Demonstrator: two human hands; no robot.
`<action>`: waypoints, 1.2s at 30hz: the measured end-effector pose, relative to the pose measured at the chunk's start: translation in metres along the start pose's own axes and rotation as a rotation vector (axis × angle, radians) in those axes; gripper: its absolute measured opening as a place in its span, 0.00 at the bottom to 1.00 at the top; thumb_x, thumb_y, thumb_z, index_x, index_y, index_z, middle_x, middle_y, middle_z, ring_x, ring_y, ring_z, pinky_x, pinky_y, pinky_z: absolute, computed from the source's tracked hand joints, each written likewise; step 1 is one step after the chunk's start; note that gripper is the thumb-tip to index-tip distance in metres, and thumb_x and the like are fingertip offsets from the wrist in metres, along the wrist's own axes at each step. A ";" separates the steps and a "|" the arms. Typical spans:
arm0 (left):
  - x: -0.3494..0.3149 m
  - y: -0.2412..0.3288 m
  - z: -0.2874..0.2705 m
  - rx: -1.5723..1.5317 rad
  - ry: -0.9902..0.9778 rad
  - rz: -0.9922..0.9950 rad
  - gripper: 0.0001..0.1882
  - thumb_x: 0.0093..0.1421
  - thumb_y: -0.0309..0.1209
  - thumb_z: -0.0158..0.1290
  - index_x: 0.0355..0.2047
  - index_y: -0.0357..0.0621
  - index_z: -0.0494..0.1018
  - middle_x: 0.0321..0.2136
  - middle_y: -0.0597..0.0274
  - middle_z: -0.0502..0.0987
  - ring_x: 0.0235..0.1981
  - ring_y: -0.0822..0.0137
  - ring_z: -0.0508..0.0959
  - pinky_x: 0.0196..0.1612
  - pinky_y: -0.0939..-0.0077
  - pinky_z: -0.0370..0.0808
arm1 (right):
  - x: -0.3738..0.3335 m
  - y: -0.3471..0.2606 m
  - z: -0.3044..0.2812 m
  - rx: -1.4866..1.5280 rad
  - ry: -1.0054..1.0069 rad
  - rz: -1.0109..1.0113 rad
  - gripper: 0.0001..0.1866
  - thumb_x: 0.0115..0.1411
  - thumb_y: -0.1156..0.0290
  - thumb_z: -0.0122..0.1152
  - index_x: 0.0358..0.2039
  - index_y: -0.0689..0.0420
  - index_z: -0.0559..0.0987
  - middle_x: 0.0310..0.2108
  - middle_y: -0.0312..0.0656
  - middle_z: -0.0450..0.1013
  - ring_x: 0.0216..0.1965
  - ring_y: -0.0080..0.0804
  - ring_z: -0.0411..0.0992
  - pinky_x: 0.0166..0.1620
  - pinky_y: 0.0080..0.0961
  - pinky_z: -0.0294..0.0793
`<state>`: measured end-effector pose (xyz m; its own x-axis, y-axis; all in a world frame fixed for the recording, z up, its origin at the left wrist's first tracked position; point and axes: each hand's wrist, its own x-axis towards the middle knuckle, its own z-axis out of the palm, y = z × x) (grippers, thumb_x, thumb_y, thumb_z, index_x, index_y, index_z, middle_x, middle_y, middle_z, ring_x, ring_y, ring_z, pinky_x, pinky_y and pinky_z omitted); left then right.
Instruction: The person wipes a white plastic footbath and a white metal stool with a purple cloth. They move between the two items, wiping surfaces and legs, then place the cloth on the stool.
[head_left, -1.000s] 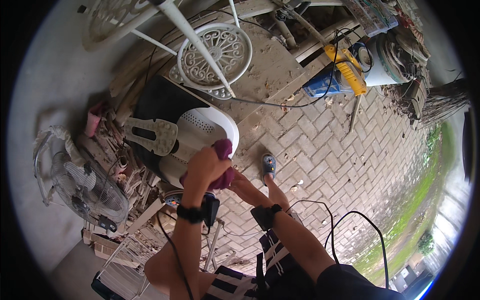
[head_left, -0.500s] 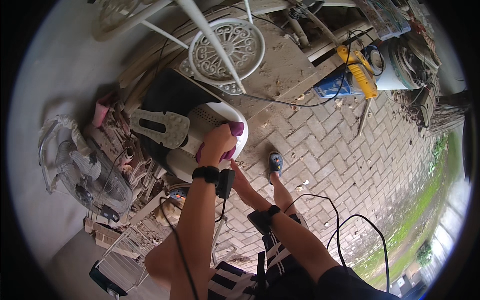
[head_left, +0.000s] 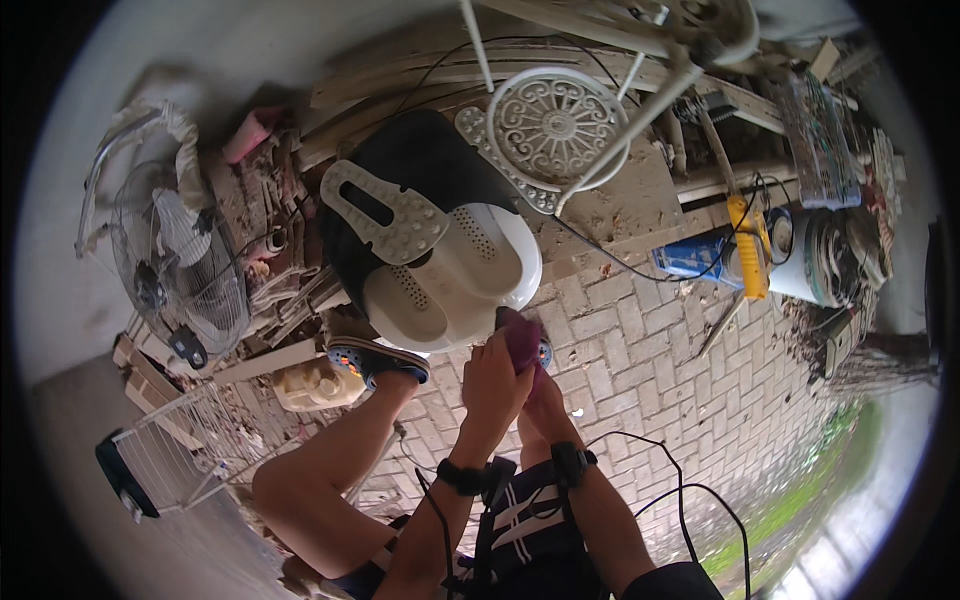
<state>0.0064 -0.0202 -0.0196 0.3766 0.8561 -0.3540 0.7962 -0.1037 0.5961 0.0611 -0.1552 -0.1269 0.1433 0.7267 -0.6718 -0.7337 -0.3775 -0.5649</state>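
Observation:
Both my hands are together in front of a white and black foot massager with two foot-shaped wells (head_left: 480,252). My left hand (head_left: 494,385) is closed round a bunched purple cloth (head_left: 522,340), whose top end looks dark. Just to the right, my right hand (head_left: 545,408) grips the lower part of the same cloth, its fingers partly hidden. The cloth is held apart from the massager's front rim. Across the massager's wells and black back lies a loose beige panel (head_left: 405,228) with bumps and a long slot.
Behind stands a white metal chair with a patterned round seat (head_left: 560,120). A dusty fan (head_left: 185,260) and rubble are at left, a wire rack (head_left: 170,450) below. At right are a yellow tool (head_left: 752,245), a blue container (head_left: 690,258) and a trailing cable. Brick paving (head_left: 640,345) spreads right.
My left hand has lifted the cloth off the massager and drawn it nearer me. My right hand, open beside the massager before, now grips the cloth too. The view has shifted.

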 end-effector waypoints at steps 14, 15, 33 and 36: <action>0.020 -0.059 -0.083 -0.722 -0.368 0.033 0.37 0.53 0.33 0.60 0.64 0.39 0.63 0.60 0.50 0.69 0.58 0.42 0.70 0.59 0.52 0.71 | 0.015 -0.099 0.060 0.124 0.046 -0.154 0.27 0.67 0.70 0.57 0.65 0.59 0.63 0.56 0.43 0.71 0.57 0.37 0.72 0.60 0.35 0.73; 0.039 -0.070 -0.101 -0.426 -0.170 0.076 0.36 0.54 0.32 0.60 0.64 0.42 0.64 0.60 0.51 0.68 0.58 0.43 0.70 0.59 0.54 0.70 | 0.026 -0.111 0.069 -0.077 0.125 -0.176 0.27 0.65 0.73 0.60 0.63 0.60 0.66 0.53 0.42 0.73 0.53 0.36 0.73 0.58 0.33 0.73; 0.166 -0.131 -0.144 0.465 0.309 0.283 0.45 0.57 0.54 0.60 0.71 0.62 0.55 0.62 0.62 0.68 0.64 0.52 0.65 0.63 0.46 0.65 | 0.107 -0.095 0.160 -1.737 0.138 -0.944 0.26 0.51 0.67 0.73 0.52 0.47 0.79 0.55 0.49 0.65 0.57 0.55 0.61 0.59 0.53 0.64; 0.166 -0.130 -0.143 0.552 0.364 0.260 0.48 0.56 0.56 0.59 0.72 0.61 0.52 0.61 0.63 0.69 0.63 0.54 0.66 0.60 0.45 0.66 | 0.083 -0.085 0.121 -1.818 0.062 -0.897 0.24 0.51 0.70 0.73 0.51 0.47 0.80 0.54 0.49 0.65 0.55 0.54 0.62 0.57 0.51 0.66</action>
<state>-0.1026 0.2075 -0.0525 0.4812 0.8737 0.0708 0.8621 -0.4863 0.1426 0.0549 0.0067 -0.0766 0.0615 0.9978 0.0257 0.9213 -0.0468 -0.3861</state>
